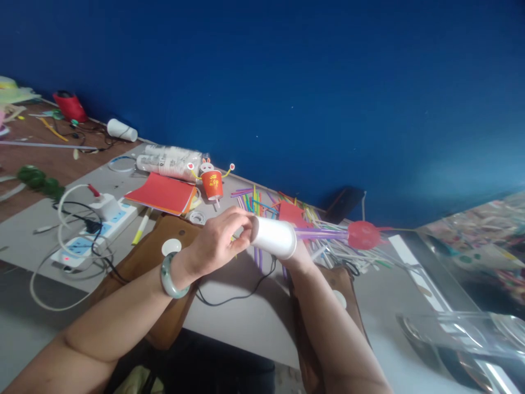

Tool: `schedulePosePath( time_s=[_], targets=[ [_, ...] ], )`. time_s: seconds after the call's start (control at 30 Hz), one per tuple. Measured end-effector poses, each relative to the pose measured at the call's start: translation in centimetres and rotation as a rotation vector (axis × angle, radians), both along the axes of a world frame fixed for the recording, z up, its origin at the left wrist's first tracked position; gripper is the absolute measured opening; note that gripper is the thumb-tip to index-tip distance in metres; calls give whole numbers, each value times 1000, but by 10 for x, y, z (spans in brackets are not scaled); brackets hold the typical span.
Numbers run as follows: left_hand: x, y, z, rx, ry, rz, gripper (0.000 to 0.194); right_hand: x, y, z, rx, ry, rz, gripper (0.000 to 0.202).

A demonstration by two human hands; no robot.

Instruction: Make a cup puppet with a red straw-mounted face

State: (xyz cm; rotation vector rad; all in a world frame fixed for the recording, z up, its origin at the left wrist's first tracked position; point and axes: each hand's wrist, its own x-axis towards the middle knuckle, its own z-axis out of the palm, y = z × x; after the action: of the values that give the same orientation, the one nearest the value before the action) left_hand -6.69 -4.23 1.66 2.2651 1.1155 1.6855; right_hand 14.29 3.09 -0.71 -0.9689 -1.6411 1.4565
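Note:
A white paper cup [273,237] lies sideways in the air between my hands, its base to the left and its mouth to the right. My left hand [223,236], with a jade bangle on the wrist, is closed, thumb and fingers pinched at the cup's base. Behind the cup is my right hand [298,259], gripping it from the far side; its fingers are mostly hidden. Purple sticks [322,233] extend from beside the cup's mouth toward a red oval piece [364,235]. Whether they are fixed to the cup, I cannot tell.
A red decorated cup figure [212,185] stands beyond my left hand, near sleeved paper cups [170,163] and red paper sheets [162,192]. Colourful pipe cleaners [262,202] spread behind. A power strip [98,230] with tangled cables lies left; a clear plastic container [463,331] sits right.

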Motion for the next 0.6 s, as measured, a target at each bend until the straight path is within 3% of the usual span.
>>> schedulePosePath(
  time_s=[0.33, 0.6],
  targets=[
    [-3, 0, 6, -32, -77, -66, 4, 11, 4, -26, -17, 96, -155, 21],
    [-2, -1, 5, -37, -56, -75, 7, 2, 1, -20, -39, 179, -95, 18]
  ],
)
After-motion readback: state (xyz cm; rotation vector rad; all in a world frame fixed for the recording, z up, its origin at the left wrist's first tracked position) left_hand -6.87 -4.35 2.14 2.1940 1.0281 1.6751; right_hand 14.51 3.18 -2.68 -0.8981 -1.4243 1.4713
